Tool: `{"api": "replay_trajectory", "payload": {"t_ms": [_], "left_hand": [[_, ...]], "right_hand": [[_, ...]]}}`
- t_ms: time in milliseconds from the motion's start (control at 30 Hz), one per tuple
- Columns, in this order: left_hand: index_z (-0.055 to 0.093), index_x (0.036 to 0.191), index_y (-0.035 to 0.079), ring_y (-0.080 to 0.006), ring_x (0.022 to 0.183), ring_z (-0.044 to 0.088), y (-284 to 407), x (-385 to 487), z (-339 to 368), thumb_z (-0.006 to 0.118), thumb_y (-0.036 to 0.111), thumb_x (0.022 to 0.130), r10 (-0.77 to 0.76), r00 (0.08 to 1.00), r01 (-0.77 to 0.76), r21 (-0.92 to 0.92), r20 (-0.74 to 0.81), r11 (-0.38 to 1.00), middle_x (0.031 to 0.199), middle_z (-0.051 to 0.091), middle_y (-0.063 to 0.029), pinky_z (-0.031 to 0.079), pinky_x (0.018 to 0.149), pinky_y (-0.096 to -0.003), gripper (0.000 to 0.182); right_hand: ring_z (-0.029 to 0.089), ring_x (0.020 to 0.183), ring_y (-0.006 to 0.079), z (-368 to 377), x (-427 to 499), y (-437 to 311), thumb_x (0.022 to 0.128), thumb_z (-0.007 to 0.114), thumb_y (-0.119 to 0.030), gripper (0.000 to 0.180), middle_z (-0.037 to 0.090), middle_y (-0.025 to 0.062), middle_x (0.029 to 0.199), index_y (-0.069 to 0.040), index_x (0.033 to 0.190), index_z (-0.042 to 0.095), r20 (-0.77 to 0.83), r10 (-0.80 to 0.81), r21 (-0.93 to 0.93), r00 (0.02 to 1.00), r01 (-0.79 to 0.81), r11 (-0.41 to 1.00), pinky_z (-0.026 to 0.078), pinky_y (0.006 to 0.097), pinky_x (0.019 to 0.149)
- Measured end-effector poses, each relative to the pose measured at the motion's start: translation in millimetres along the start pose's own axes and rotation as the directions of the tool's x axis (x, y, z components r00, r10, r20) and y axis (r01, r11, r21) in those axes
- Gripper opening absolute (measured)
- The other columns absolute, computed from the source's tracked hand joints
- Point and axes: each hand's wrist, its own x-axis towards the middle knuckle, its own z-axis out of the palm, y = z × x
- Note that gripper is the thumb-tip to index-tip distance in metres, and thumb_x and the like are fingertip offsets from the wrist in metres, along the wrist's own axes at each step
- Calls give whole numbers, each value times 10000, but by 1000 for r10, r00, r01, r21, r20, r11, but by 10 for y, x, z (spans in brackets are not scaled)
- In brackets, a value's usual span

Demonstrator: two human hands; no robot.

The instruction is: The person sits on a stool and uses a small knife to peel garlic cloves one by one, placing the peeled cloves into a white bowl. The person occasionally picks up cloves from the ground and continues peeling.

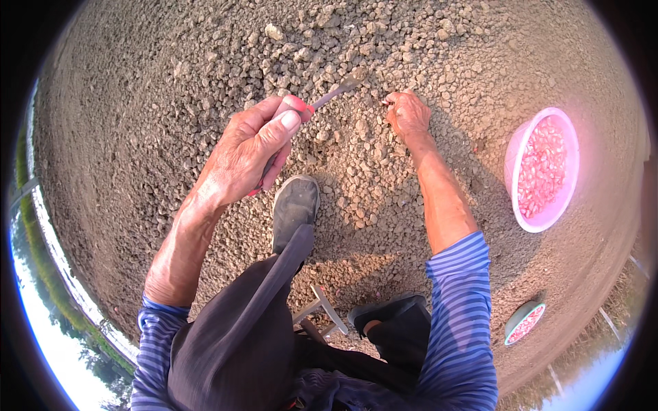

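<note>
My left hand grips the red and dark handle of a small hand tool. Its metal shank points up and to the right, and its flattened, soil-smeared tip is just above or at the ground. To the right of that tip, my right hand is low over the cloddy soil with its fingers pinched together. A small pale piece, perhaps a seed, shows at the fingertips. Right of my right arm, a pink plastic basin holds many pink-coated seeds.
A green bowl with more pink seeds sits farther off at lower right. Beneath me is a small wooden stool. My shoe rests on the soil near my left wrist, and my other shoe is by the stool.
</note>
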Motion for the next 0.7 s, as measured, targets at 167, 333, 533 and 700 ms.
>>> {"api": "replay_trajectory", "payload": {"t_ms": [167, 333, 533, 700], "left_hand": [[629, 1178, 51, -37, 406, 420, -24, 4, 1, 502, 494, 1051, 10, 1000, -10, -17, 16, 1000, 522, 478, 56, 309, 430, -233, 478], [631, 1181, 51, -37, 404, 417, -43, 2, -9, 506, 504, 1047, 9, 1000, -9, -19, 3, 1000, 525, 478, 56, 310, 430, -232, 489], [634, 1181, 54, -35, 407, 414, -45, 1, -13, 512, 528, 1038, 14, 1000, -14, -5, 6, 1000, 531, 473, 58, 311, 428, -232, 510], [635, 1180, 55, -37, 409, 415, -28, -1, 8, 514, 540, 1032, -19, 1000, 19, -11, 0, 1000, 526, 465, 59, 313, 428, -231, 522]], "right_hand": [[686, 934, 317, 4, 19, 31, 733, 764, -124, 156, 679, 86, 898, -176, 875, 727, 14, 13, 59, 1000, -13, 998, 548, 453, 779], [681, 925, 317, 48, 34, 74, 717, 768, -82, 175, 674, 83, 855, -175, 855, 713, -4, 1, 115, 1000, 0, 993, 536, 440, 754], [615, 772, 251, 95, 62, 131, 750, 730, -61, 146, 615, 62, 742, -115, 710, 601, -10, -117, 45, 993, 117, 992, 519, 403, 693], [577, 703, 228, 96, 39, 127, 791, 697, -41, 192, 574, 59, 680, -106, 671, 561, -12, -71, 81, 997, 71, 994, 499, 408, 633]]}}
